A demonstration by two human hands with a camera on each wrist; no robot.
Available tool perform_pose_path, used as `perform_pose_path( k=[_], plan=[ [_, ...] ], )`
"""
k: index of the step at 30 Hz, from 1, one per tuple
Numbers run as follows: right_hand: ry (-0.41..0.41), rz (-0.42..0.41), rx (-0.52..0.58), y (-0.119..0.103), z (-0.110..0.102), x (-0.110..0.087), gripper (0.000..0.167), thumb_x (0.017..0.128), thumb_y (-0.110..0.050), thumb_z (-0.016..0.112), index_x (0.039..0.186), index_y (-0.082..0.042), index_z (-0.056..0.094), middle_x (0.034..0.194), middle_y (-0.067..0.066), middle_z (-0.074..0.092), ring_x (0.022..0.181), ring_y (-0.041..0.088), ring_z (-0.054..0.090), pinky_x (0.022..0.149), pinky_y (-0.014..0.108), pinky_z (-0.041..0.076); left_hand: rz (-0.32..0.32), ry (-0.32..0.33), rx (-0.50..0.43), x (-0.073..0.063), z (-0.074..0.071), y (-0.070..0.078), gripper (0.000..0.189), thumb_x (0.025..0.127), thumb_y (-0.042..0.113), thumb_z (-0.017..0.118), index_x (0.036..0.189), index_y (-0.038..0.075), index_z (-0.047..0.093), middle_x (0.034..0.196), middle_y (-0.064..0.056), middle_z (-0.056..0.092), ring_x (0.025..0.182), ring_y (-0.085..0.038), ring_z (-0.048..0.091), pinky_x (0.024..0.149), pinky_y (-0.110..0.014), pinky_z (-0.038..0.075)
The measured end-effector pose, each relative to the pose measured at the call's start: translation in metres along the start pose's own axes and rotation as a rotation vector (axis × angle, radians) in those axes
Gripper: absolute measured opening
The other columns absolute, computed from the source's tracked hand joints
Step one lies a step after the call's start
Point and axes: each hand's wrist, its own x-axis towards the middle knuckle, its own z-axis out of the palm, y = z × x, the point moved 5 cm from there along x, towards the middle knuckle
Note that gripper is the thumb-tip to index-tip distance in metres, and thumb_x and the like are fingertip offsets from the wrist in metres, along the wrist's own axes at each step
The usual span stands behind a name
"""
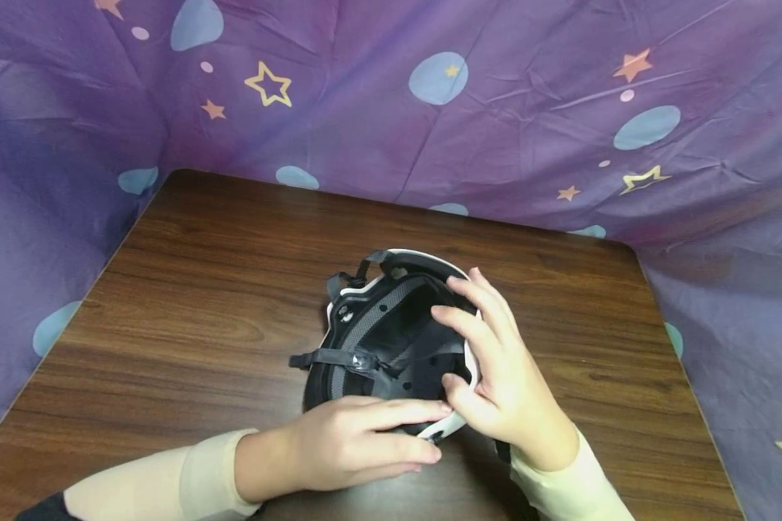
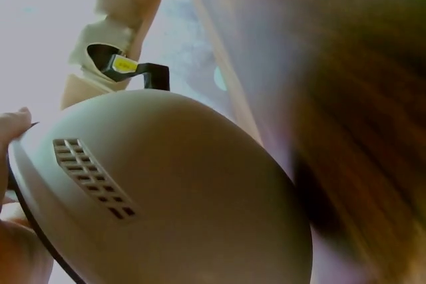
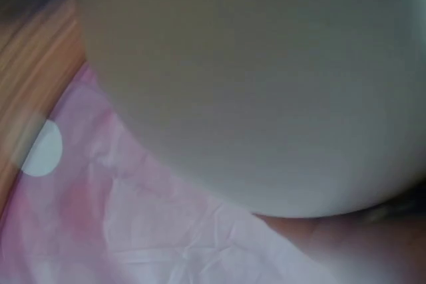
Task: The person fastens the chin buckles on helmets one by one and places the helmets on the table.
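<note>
A helmet with a white outer shell and black padded lining is turned so its hollow faces up toward the head camera. My right hand grips its right rim, fingertips and thumb on the inner side. Across the near rim lies my left hand, its fingers stretched toward the right thumb; its own thumb is mostly hidden. A black chin strap with a buckle crosses the left side of the opening. In the left wrist view, the smooth shell shows a slanted grid vent.
The helmet is over a dark wood-grain table. Behind and beside the table hangs a purple cloth with stars and blue ovals. A black wrist mount on the right sleeve appears beyond the shell in the left wrist view.
</note>
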Motion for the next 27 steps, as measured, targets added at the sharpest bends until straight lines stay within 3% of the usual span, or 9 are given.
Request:
perform_pose_path(
  k=[7, 13, 18, 27],
  plan=[
    [-0.01, 0.02, -0.02, 0.008, 0.002, -0.006, 0.049, 0.068, -0.011, 0.053, 0.115, 0.002, 0.059, 0.139, 0.032, 0.052, 0.147, 0.053, 0.038, 0.123, 0.061, 0.028, -0.011, -0.067, -0.033, -0.002, 0.005, -0.001, 0.034, 0.094, 0.018, 0.085, 0.125, 0.008, 0.076, 0.142, -0.024, 0.064, 0.134, -0.024, 0.063, 0.112, -0.028, 0.045],
    [-0.008, 0.042, -0.014, 0.013, 0.003, -0.007, 0.048, 0.069, -0.008, 0.05, 0.115, 0.001, 0.06, 0.146, 0.033, 0.05, 0.149, 0.052, 0.036, 0.124, 0.061, 0.027, -0.03, -0.126, -0.049, -0.002, 0.006, 0.0, 0.039, 0.096, 0.02, 0.081, 0.132, 0.009, 0.072, 0.15, -0.025, 0.057, 0.141, -0.025, 0.056, 0.117, -0.031, 0.04],
    [0.021, 0.058, -0.005, 0.015, 0.004, -0.009, 0.05, 0.07, -0.005, 0.05, 0.117, 0.002, 0.063, 0.143, 0.032, 0.053, 0.147, 0.053, 0.039, 0.123, 0.059, 0.029, -0.071, -0.198, -0.037, -0.005, 0.006, -0.001, 0.047, 0.098, 0.027, 0.079, 0.14, 0.01, 0.067, 0.157, -0.025, 0.05, 0.147, -0.026, 0.05, 0.12, -0.032, 0.036],
    [0.064, 0.047, -0.021, 0.017, 0.004, -0.008, 0.049, 0.07, -0.002, 0.048, 0.115, 0.002, 0.066, 0.133, 0.03, 0.059, 0.143, 0.053, 0.044, 0.122, 0.059, 0.032, -0.084, -0.202, -0.052, -0.006, 0.005, -0.005, 0.058, 0.099, 0.032, 0.076, 0.147, 0.005, 0.059, 0.16, -0.025, 0.046, 0.146, -0.027, 0.05, 0.121, -0.035, 0.036]
  ],
)
